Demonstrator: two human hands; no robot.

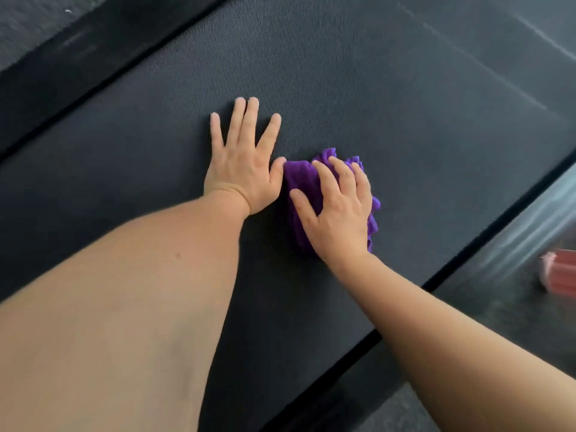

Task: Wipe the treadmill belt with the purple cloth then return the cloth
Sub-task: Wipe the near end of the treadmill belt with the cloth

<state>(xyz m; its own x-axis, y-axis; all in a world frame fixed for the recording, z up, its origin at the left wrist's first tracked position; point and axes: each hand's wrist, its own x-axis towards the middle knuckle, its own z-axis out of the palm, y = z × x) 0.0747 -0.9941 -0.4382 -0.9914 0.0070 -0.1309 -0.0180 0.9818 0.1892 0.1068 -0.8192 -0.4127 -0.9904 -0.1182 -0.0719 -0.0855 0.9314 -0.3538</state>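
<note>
Two hands are down on the treadmill belt [374,88] from where I watch. My left hand [243,169] lies flat with fingers spread straight, palm pressed on the dark ribbed surface, thumb tip just touching the purple cloth [304,185]. My right hand [338,210] sits on top of that bunched cloth, fingers bent over it and pressing it onto the belt. Black side rails [78,73] run along both belt edges. At far right, blurred, a red-pink object [561,271] sits beyond the rail.

blurred pink object [561,271] cut off right.
</note>
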